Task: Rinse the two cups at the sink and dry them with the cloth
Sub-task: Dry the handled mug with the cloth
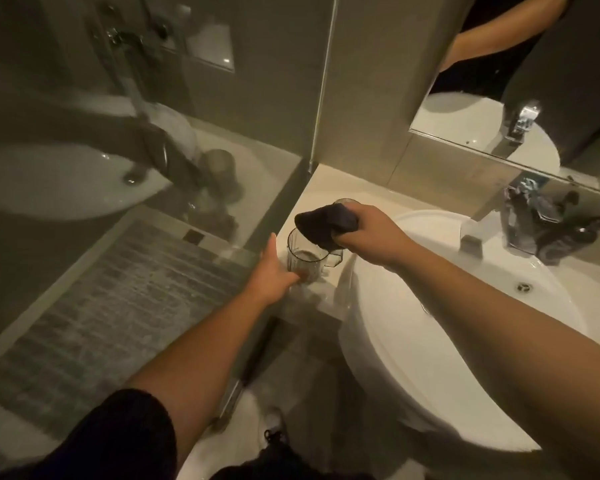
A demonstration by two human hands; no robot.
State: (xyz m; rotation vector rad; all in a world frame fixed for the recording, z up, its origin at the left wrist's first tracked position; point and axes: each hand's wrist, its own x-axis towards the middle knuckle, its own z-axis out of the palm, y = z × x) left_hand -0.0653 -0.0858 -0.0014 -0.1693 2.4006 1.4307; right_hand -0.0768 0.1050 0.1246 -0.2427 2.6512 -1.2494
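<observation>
A clear plastic cup (303, 254) with a handle stands upright on the pale counter (321, 174) left of the white sink basin (465, 306). My left hand (272, 271) wraps around its near left side. My right hand (364, 230) hovers just above the cup's rim, shut on a dark cloth (326, 223) that hangs over the rim. The rim of a second cup (346, 201) peeks out behind the cloth, mostly hidden.
A chrome tap (478, 223) stands at the back of the basin, with a dark crumpled object (551, 226) beside it. A mirror (499, 109) hangs above. A glass shower screen (153, 133) borders the counter on the left. The drain (523, 286) sits in the basin.
</observation>
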